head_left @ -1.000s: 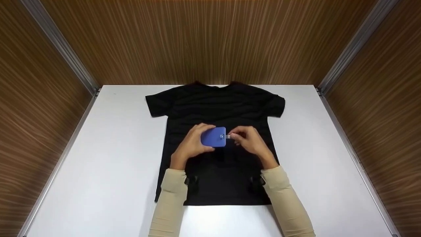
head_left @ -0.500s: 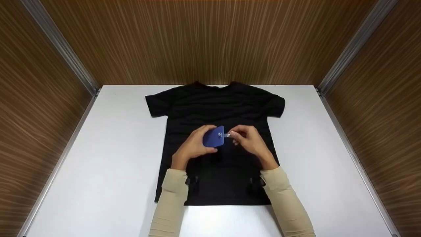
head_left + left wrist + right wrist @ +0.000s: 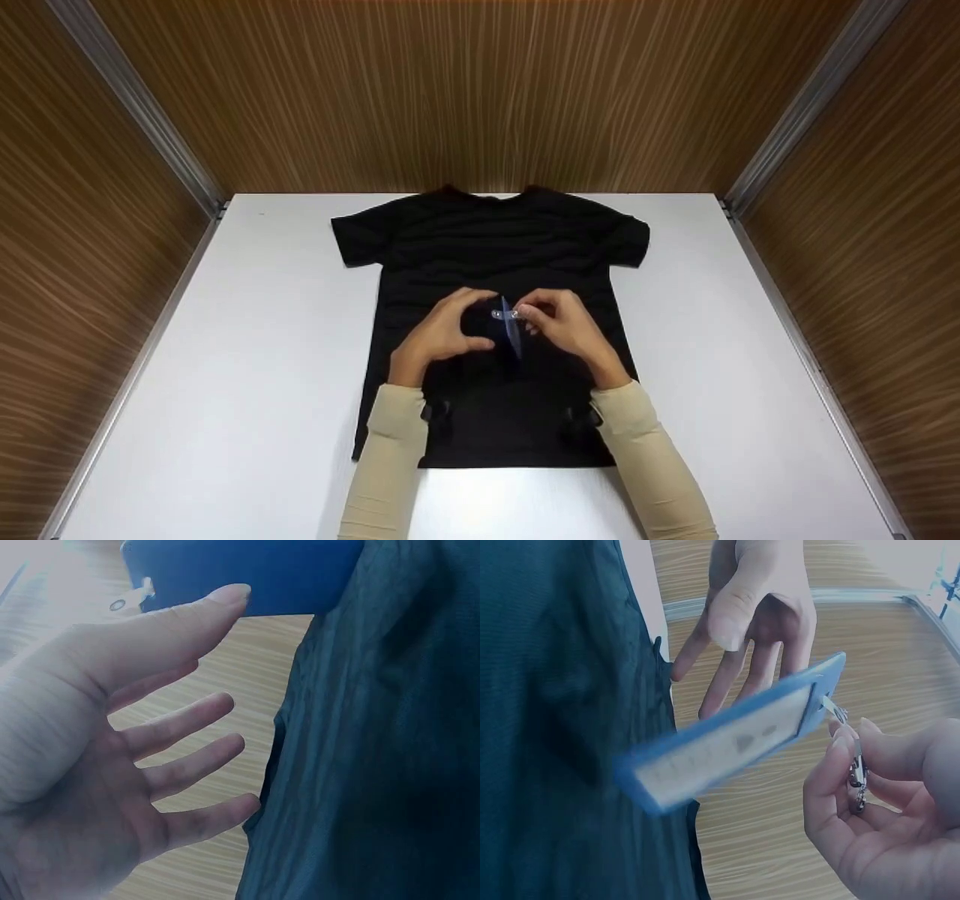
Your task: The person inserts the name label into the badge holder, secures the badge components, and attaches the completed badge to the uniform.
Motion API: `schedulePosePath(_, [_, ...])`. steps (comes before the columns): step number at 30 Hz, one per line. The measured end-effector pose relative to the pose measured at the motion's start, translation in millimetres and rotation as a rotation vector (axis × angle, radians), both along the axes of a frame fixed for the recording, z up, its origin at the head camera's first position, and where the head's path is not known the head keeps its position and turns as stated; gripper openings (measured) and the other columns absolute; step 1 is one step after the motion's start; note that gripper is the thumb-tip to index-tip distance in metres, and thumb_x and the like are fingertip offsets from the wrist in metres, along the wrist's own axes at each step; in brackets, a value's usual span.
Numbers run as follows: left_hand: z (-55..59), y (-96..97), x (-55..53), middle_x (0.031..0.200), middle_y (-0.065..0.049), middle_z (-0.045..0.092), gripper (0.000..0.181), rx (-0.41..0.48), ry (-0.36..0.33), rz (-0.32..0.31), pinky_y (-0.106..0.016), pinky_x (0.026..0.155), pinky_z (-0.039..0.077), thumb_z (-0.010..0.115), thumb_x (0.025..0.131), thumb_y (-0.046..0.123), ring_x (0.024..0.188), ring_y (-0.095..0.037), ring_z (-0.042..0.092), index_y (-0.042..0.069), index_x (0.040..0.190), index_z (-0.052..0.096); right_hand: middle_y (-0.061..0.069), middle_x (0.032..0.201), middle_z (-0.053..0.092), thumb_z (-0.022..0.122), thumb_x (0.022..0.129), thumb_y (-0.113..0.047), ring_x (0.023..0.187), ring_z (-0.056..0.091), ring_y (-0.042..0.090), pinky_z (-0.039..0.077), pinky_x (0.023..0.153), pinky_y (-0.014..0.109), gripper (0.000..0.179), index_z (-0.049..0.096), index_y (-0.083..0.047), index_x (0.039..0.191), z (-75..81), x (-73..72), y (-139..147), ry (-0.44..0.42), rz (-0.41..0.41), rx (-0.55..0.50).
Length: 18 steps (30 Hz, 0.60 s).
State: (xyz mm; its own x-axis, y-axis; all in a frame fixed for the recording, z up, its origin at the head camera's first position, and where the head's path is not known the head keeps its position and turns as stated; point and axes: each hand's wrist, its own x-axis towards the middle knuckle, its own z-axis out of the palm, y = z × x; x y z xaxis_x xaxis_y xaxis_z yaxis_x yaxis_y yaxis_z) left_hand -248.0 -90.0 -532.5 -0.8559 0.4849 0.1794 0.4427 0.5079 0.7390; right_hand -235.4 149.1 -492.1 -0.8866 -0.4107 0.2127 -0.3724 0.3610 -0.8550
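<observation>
The blue badge holder [image 3: 247,571] is between the two hands, above the middle of the black T-shirt, and in the head view it stands almost edge-on. The right-wrist view shows its other face, where a whitish insert [image 3: 724,746] sits inside the blue frame; the marks on it are too blurred to read. A clear strap [image 3: 505,315] passes through the slot near one end of the holder and joins a small metal clip [image 3: 858,774].

The right hand [image 3: 566,322] pinches this clip end between thumb and bent fingers, so the holder hangs from it by the strap. The left hand [image 3: 437,330] grips nothing: its fingers and thumb are spread apart, near the holder, and I cannot tell if any fingertip touches it.

Under both hands the black T-shirt [image 3: 502,397] lies spread on a white table [image 3: 270,352], neck toward the back wall, with some wrinkles across the chest. Beige sleeves [image 3: 656,457] cover both forearms. Brown wood-grain walls [image 3: 480,97] surround the table, with grey metal strips [image 3: 139,105] at the corners.
</observation>
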Motion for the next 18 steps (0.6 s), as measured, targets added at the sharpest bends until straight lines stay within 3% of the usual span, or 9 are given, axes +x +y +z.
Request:
schedulePosePath(4, [2.1,-1.1,-0.7,0.139,-0.012,0.062,0.058,0.070,0.025,0.006,-0.050,0.114,0.045,0.081,0.090,0.019,0.130,-0.033,0.058,0.009,0.142,0.059,0.025,0.088,0.071,0.063,0.101,-0.005,0.068,0.064,0.016,0.055,0.064,0.019,0.017,0.073,0.009,0.101,-17.7,-10.8,4.2,0.010,0.000,0.011])
schedulePosePath(9, [3.0,0.1,-1.6,0.139,-0.014,0.062,0.050,0.159,0.020,0.005,-0.054,0.113,0.045,0.075,0.095,0.020,0.131,-0.038,0.059,0.007,0.141,0.061,0.024,0.090,0.072,0.064,0.101,-0.008,0.069,0.065,0.014,0.056,0.065,0.020,0.017,0.074,0.006,0.101,-18.1,-9.7,3.9,0.018,0.029,-0.008])
schedulePosePath(18, [2.2,5.1,-1.1,0.136,-0.010,0.065,0.047,0.172,0.048,0.013,-0.049,0.111,0.048,0.073,0.095,0.025,0.129,-0.027,0.061,0.006,0.138,0.064,0.022,0.091,0.073,0.066,0.099,-0.007,0.070,0.066,0.018,0.056,0.065,0.021,0.015,0.075,0.005,0.101,-15.1,-5.7,0.9,0.024,0.030,-0.010])
